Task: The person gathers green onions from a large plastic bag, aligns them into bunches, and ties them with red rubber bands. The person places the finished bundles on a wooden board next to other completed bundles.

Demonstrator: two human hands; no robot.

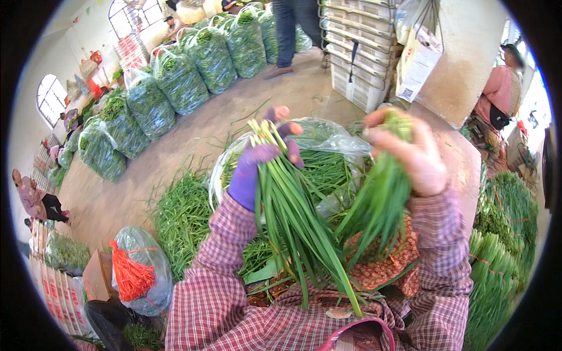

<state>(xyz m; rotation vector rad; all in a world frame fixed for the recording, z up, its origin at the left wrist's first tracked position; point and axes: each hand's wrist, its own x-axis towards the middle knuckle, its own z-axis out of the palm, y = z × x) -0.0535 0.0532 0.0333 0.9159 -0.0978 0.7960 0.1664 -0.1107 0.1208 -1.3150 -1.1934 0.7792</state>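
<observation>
My left hand [259, 166], in a purple glove with bare fingertips, grips a bundle of long green leafy stalks [298, 210] near their pale ends; the leaves hang down toward my lap. Blurred by motion, my right hand [412, 149] is bare and closed around a second bundle of green stalks [377, 202], whose leaves trail down to the left. Between and beyond both hands lies an opened clear plastic bag [316, 131] with more loose green stalks [325, 169] in it. A red patterned cloth [395, 263] covers part of my lap.
Loose greens [184, 215] are heaped left of the bag. Orange ties [131, 272] rest on a plastic-wrapped bundle [147, 289]. Tied green bunches [491, 267] stand at right. Stacked crates [358, 57], filled bags [180, 79] and a standing person's legs [287, 35] are farther off.
</observation>
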